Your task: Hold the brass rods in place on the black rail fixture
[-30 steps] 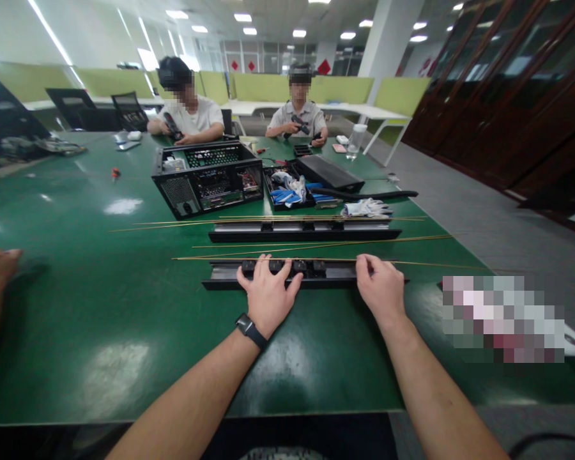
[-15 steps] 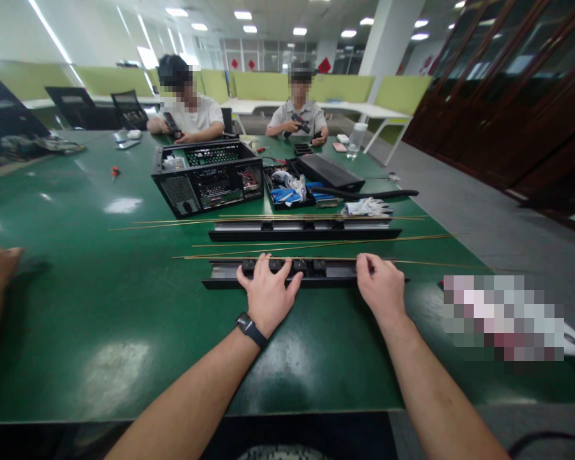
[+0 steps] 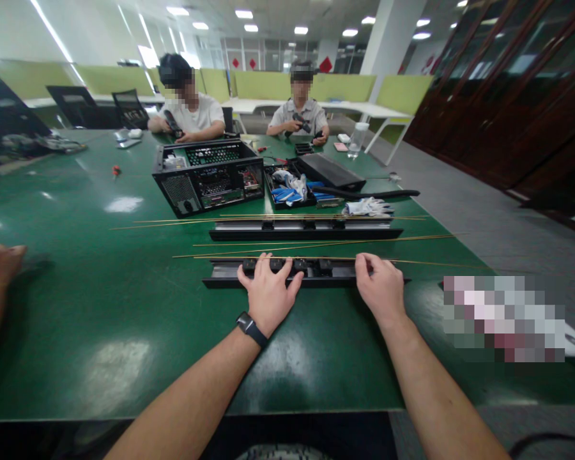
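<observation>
A person's two bare hands work on a green table (image 3: 172,370), seen from the head. Between its near edge and its middle lies a black rail (image 3: 335,283) with a silvery channel, parallel to that near edge; a row of small black blocks (image 3: 325,266) sits in it. The left hand (image 3: 269,287), a dark watch (image 3: 252,329) on its wrist, rests palm down across the rail with fingers spread among the blocks. The right hand (image 3: 381,286) is at the rail's right end, thumb and fingers curled close together; whether they pinch anything cannot be told. Thin golden rods (image 3: 220,257) run just beyond the rail, passing close to both hands' fingertips. Farther from the near edge lies a second rail (image 3: 306,234) of the same kind. Beyond it, toward the far edge, are an open computer case (image 3: 206,182) and, nearer the table's right edge, a white glove (image 3: 368,207). Two people sit at the far edge, holding dark objects. Another person's hand (image 3: 2,263) appears toward the left.
</observation>
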Demonstrator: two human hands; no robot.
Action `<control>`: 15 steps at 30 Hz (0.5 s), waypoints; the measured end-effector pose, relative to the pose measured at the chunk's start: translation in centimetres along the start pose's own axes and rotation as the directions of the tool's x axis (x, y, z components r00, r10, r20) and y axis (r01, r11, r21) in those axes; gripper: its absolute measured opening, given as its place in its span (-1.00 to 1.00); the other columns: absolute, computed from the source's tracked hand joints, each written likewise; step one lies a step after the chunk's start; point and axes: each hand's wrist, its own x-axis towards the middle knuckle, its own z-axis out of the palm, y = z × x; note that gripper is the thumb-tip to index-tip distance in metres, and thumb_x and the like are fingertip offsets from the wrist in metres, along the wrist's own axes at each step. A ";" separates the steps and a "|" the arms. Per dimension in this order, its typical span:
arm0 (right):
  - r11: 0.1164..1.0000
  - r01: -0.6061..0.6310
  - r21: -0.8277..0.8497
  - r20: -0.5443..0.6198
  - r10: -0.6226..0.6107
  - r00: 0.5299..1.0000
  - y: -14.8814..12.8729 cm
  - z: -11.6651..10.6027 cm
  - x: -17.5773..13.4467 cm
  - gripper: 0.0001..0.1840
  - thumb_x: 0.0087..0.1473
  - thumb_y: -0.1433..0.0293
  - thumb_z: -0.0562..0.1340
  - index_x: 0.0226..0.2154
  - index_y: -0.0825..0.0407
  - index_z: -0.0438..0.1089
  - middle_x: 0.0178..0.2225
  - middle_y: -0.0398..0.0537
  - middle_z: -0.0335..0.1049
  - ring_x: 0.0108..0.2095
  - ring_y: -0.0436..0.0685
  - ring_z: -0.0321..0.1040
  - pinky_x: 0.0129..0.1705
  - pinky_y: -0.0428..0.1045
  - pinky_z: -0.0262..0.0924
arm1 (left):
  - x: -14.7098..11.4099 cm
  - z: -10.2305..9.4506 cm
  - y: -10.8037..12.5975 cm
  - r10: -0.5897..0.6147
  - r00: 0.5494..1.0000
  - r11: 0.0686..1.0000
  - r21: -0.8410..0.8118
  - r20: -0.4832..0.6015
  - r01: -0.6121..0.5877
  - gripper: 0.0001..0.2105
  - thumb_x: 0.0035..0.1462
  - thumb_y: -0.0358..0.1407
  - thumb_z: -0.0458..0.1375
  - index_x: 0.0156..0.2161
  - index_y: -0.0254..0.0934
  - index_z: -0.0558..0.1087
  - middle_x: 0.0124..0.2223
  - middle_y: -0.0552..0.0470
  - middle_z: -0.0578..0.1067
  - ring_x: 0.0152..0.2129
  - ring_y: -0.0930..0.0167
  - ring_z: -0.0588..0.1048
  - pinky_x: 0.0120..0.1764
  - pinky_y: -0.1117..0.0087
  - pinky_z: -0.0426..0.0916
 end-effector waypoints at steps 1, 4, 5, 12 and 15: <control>0.999 -0.030 -0.016 -0.015 0.030 0.999 0.1 0.0 0.1 -0.63 0.30 0.21 0.12 -0.23 0.03 0.59 -0.35 0.07 0.57 -0.25 0.25 0.45 -0.09 0.10 0.19 | 0.0 0.0 0.0 0.000 1.000 1.000 -0.001 0.002 0.000 -0.64 0.33 0.00 0.12 0.12 0.00 0.54 0.23 -0.25 0.43 0.27 0.03 0.30 0.25 -0.33 -0.09; 0.996 -0.087 -0.022 -0.021 0.087 0.996 0.4 -0.1 0.2 -0.64 0.29 0.19 0.13 -0.24 0.02 0.58 -0.37 0.06 0.56 -0.27 0.26 0.44 -0.12 0.10 0.19 | 0.0 -0.1 -0.1 0.005 1.000 1.000 -0.006 0.006 -0.005 -0.65 0.33 0.00 0.12 0.12 0.01 0.54 0.23 -0.26 0.43 0.27 0.05 0.29 0.25 -0.32 -0.09; 0.996 -0.091 -0.014 -0.015 0.091 0.996 0.5 -0.1 0.2 -0.64 0.29 0.18 0.13 -0.24 0.02 0.58 -0.37 0.05 0.56 -0.28 0.25 0.45 -0.12 0.10 0.19 | 0.0 -0.1 -0.1 0.007 1.000 1.000 -0.009 0.006 -0.007 -0.65 0.33 0.00 0.12 0.12 0.01 0.54 0.23 -0.25 0.43 0.27 0.06 0.29 0.25 -0.32 -0.09; 0.998 0.013 0.066 0.026 -0.015 1.000 -0.1 0.1 0.0 -0.65 0.29 0.18 0.14 -0.16 0.00 0.58 -0.33 0.01 0.59 -0.29 0.22 0.48 -0.10 0.09 0.23 | 0.1 -0.1 0.0 -0.009 1.000 1.000 -0.011 0.014 0.009 -0.64 0.33 0.00 0.13 0.12 0.01 0.54 0.24 -0.25 0.42 0.27 0.04 0.29 0.25 -0.32 -0.10; 0.993 0.085 0.085 0.064 -0.091 0.994 -0.3 0.1 -0.1 -0.65 0.29 0.18 0.16 -0.12 0.00 0.58 -0.28 0.01 0.61 -0.24 0.23 0.50 -0.08 0.09 0.23 | 0.1 -0.1 0.1 -0.012 1.000 1.000 -0.012 0.018 0.012 -0.64 0.32 0.00 0.13 0.13 0.02 0.54 0.24 -0.24 0.42 0.27 0.03 0.29 0.25 -0.32 -0.10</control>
